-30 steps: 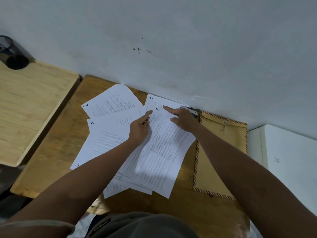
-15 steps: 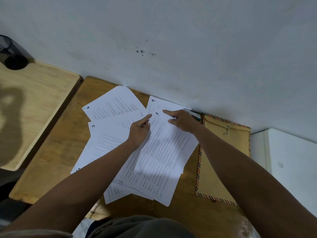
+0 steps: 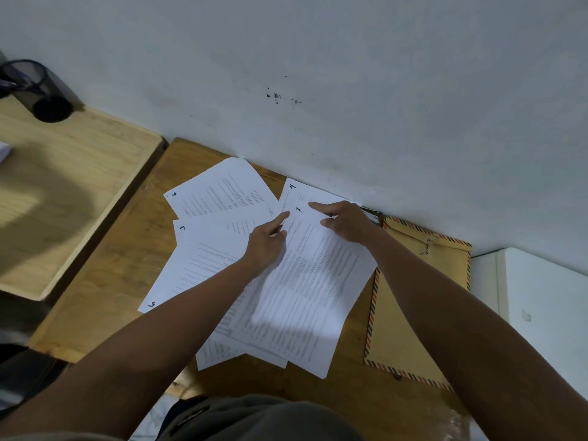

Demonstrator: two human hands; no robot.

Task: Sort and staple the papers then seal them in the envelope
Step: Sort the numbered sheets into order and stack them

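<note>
Several white printed papers (image 3: 222, 198) with handwritten numbers lie fanned out on a brown wooden table (image 3: 127, 259). The top sheet (image 3: 311, 288), numbered near its upper corner, lies over the others. My left hand (image 3: 267, 246) rests at this sheet's left edge, index finger stretched to the corner and thumb on the paper. My right hand (image 3: 346, 222) lies on the sheet's top edge, fingers apart, index pointing left. A brown envelope (image 3: 413, 300) with a striped border lies to the right. A stapler (image 3: 374, 213) shows partly behind my right hand.
A pale wall runs along the table's far edge. A lighter wooden table (image 3: 63, 192) stands to the left with a black mesh pen holder (image 3: 35, 87) on it. A white surface (image 3: 541, 307) adjoins on the right.
Both hands stay at the top sheet's upper corner, almost unmoved. The view has dropped slightly, so papers and envelope sit a little lower in the frame.
</note>
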